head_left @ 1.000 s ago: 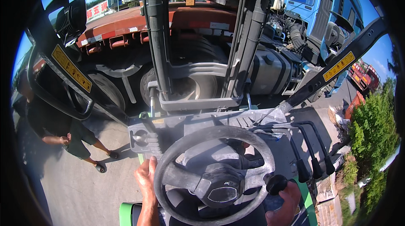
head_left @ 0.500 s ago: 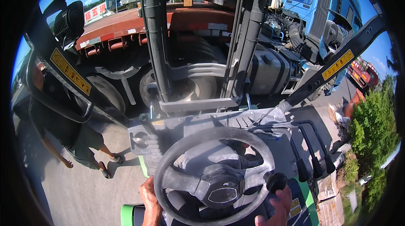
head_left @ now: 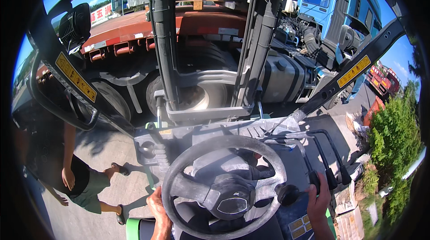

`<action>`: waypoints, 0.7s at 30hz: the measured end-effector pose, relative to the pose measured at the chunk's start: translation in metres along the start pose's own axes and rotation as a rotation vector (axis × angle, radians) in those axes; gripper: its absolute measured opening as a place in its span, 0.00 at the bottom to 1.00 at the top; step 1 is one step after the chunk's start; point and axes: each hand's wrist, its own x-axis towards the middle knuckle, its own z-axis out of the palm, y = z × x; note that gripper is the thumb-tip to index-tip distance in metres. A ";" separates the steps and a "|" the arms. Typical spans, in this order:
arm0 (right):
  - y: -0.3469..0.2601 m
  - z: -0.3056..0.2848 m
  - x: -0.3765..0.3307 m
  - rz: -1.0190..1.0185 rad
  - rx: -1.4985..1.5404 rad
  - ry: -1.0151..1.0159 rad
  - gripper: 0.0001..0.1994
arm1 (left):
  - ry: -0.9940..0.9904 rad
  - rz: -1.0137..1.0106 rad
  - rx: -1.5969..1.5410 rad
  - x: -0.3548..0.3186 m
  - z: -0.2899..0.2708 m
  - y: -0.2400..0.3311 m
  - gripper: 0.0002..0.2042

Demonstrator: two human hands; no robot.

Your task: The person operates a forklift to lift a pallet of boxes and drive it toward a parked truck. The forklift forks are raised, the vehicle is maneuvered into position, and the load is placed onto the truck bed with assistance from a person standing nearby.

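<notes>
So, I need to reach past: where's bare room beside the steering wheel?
Free: the panel patch between wheel, knob and nearest lever. Crowded: between knob and lever, by the right hand; the wheel's left rim, by the left hand.

Yellow labels mark pillars, red characters a white sign

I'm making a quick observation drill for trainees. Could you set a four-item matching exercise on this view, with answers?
Column one:
1. Right hand
2. Truck cab
3. Round knob
4. Truck bed

Column two:
A. Blue
B. On the right side of the steering wheel
C. Red
D. At a black lever grip

Pairs: 1-D, 2-A, 3-B, 4-C
</notes>
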 end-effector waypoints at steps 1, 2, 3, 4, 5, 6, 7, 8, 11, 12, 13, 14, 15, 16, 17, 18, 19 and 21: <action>0.006 0.002 -0.006 -0.010 -0.070 0.022 0.19 | 0.009 0.018 0.008 0.000 0.001 0.000 0.07; 0.011 0.003 -0.012 -0.036 -0.099 0.013 0.20 | 0.019 0.035 0.019 -0.001 0.001 0.001 0.08; 0.016 0.003 -0.018 -0.042 -0.111 0.012 0.20 | 0.016 0.040 0.040 -0.001 0.001 0.003 0.08; 0.020 0.004 -0.024 -0.066 -0.133 -0.004 0.20 | 0.008 0.046 0.060 -0.001 0.000 0.005 0.09; 0.024 0.004 -0.030 -0.072 -0.139 -0.012 0.20 | 0.014 0.069 0.073 -0.002 -0.001 0.007 0.09; 0.028 0.003 -0.035 -0.097 -0.112 -0.006 0.20 | 0.004 -0.004 0.113 -0.001 -0.002 0.009 0.11; 0.031 0.004 -0.040 -0.076 -0.138 -0.007 0.20 | 0.000 0.031 0.094 -0.002 -0.003 0.011 0.12; 0.034 0.004 -0.044 -0.073 -0.131 0.008 0.20 | 0.003 0.019 0.087 -0.002 -0.002 0.013 0.12; 0.040 0.006 -0.053 -0.073 -0.107 0.017 0.21 | 0.000 -0.001 0.088 -0.005 -0.002 0.017 0.17; 0.041 0.006 -0.055 -0.056 -0.077 0.019 0.21 | 0.002 -0.025 0.048 -0.006 0.000 0.018 0.18; 0.043 0.007 -0.055 -0.071 -0.099 0.018 0.21 | 0.000 -0.038 0.015 -0.007 0.001 0.019 0.19; 0.044 0.007 -0.055 -0.071 -0.098 0.025 0.21 | 0.021 -0.039 0.048 -0.007 0.002 0.019 0.20; 0.045 0.007 -0.055 -0.083 -0.063 0.034 0.21 | 0.018 -0.060 0.048 -0.007 0.003 0.019 0.20; 0.046 0.006 -0.054 -0.084 -0.103 0.030 0.21 | 0.017 -0.080 0.049 -0.007 0.003 0.019 0.20; 0.047 0.006 -0.053 -0.090 -0.112 0.025 0.21 | 0.030 -0.096 0.053 -0.008 0.004 0.019 0.21; 0.047 0.005 -0.052 -0.095 -0.120 0.019 0.21 | 0.020 -0.090 0.044 -0.008 0.004 0.019 0.21; 0.048 0.005 -0.052 -0.107 -0.121 0.016 0.21 | 0.027 -0.077 0.038 -0.008 0.005 0.019 0.21; 0.048 0.006 -0.051 -0.126 -0.123 0.013 0.21 | 0.032 -0.051 0.050 -0.008 0.005 0.019 0.21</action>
